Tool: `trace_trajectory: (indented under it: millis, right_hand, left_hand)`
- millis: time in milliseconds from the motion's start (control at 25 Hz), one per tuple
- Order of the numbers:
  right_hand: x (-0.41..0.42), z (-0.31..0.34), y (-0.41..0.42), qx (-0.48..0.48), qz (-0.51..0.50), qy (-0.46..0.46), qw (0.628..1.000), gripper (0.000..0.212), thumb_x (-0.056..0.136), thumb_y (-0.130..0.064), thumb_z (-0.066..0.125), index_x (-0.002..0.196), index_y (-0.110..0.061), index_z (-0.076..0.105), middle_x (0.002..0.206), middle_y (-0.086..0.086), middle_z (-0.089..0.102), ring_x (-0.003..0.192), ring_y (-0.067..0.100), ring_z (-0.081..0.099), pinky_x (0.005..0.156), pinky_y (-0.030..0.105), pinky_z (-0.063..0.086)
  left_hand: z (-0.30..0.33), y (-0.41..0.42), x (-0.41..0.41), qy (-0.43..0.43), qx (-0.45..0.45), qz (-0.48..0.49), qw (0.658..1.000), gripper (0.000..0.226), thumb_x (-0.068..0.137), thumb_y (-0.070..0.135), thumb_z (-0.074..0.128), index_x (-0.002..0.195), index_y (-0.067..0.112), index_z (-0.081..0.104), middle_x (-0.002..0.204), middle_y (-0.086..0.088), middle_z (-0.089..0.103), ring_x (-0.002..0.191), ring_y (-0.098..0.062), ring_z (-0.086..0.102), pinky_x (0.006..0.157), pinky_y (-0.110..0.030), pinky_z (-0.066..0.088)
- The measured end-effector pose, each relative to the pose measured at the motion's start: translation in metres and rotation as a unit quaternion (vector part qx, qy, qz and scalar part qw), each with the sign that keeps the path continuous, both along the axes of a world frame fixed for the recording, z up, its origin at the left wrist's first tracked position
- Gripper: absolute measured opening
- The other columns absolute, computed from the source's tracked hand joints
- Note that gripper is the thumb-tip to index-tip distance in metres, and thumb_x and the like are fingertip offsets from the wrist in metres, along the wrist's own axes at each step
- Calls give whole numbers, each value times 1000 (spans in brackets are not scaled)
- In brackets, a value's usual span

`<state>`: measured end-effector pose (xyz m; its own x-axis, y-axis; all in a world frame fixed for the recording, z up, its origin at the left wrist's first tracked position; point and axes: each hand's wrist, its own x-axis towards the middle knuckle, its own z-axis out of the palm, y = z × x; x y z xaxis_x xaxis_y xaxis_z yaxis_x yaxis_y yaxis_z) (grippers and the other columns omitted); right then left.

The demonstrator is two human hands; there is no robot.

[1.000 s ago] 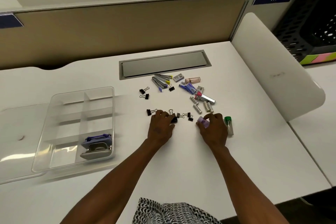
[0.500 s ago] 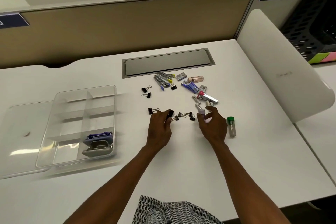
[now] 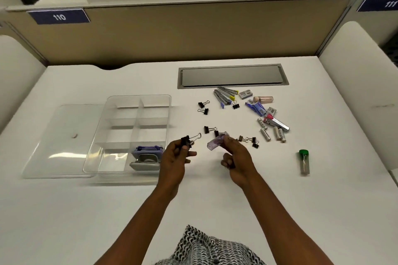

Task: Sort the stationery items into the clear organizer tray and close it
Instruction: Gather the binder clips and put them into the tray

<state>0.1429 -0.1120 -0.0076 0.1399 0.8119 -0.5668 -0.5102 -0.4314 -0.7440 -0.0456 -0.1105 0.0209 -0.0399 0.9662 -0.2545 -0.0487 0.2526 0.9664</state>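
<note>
The clear organizer tray [image 3: 112,112] lies left of centre on the white desk, with a purple stapler [image 3: 146,154] in its near right compartment. Its clear lid [image 3: 60,140] lies flat on its left side. My left hand [image 3: 175,157] is lifted off the desk and pinches a black binder clip [image 3: 187,140]. My right hand [image 3: 235,156] holds a small purple case [image 3: 216,141] above the desk. Loose binder clips [image 3: 207,129], staple strips [image 3: 224,97], small tubes [image 3: 266,134] and a green-capped tube [image 3: 304,161] lie scattered to the right.
A grey cable hatch [image 3: 231,76] is set into the desk behind the items. A brown partition [image 3: 172,34] closes the back edge, and white rounded dividers [image 3: 361,84] stand at both sides. Bare desk lies in front of the tray.
Both hands have lifted off the desk and moved left, the left with a binder clip, the right with the purple case. The view has shifted left.
</note>
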Motion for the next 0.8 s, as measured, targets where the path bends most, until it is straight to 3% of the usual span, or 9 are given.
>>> trace_trajectory:
  millis: [120, 280, 360, 480, 560, 640, 800]
  right_hand:
    - [-45, 11, 12, -14, -1, 81, 997, 19, 91, -38, 68, 95, -22, 78, 104, -1, 77, 46, 10, 30, 48, 23, 39]
    - [-100, 29, 27, 3, 55, 120, 991, 23, 93, -43, 64, 81, -27, 76, 96, -1, 76, 51, 9, 29, 46, 20, 25]
    - [-132, 38, 37, -4, 72, 120, 990, 21, 93, -42, 63, 89, -25, 74, 96, 0, 76, 51, 9, 28, 46, 21, 22]
    - [-185, 47, 52, -24, 72, 142, 987, 22, 93, -39, 63, 96, -18, 70, 91, 2, 74, 53, 10, 35, 46, 22, 27]
    - [-220, 50, 60, -29, 72, 157, 985, 25, 95, -39, 60, 102, -16, 66, 93, 3, 72, 55, 11, 37, 49, 24, 30]
    - [-251, 50, 69, -23, 70, 161, 984, 23, 97, -38, 56, 103, -16, 61, 94, 4, 69, 57, 12, 38, 53, 25, 29]
    - [-298, 42, 81, -16, 47, 135, 990, 19, 98, -38, 52, 93, -21, 60, 86, -1, 65, 62, 11, 44, 57, 27, 30]
  left_hand:
    - [3, -6, -47, 57, 38, 64, 996, 17, 97, 16, 57, 108, 28, 64, 100, 7, 74, 88, -10, 71, 78, -26, 54]
    - [2, -11, -115, 159, 82, 110, 978, 22, 92, 17, 64, 101, 36, 64, 98, 18, 71, 91, 1, 66, 74, -15, 50]
    - [-1, -11, -148, 227, 92, 125, 961, 24, 90, 16, 66, 98, 38, 64, 95, 24, 69, 91, 4, 63, 66, -10, 46]
    - [-6, -7, -187, 328, 90, 123, 932, 22, 85, 14, 70, 93, 34, 68, 85, 25, 67, 89, -1, 62, 69, -21, 49]
    - [-9, -2, -204, 387, 98, 102, 911, 21, 83, 15, 72, 87, 35, 69, 79, 28, 61, 86, -3, 58, 70, -20, 44]
    - [-12, 4, -213, 423, 98, 66, 899, 17, 82, 19, 74, 87, 35, 70, 80, 25, 61, 87, -3, 55, 71, -15, 41]
    - [-21, 13, -224, 450, 49, 56, 890, 15, 80, 30, 75, 92, 37, 70, 92, 8, 59, 98, -14, 55, 77, -22, 39]
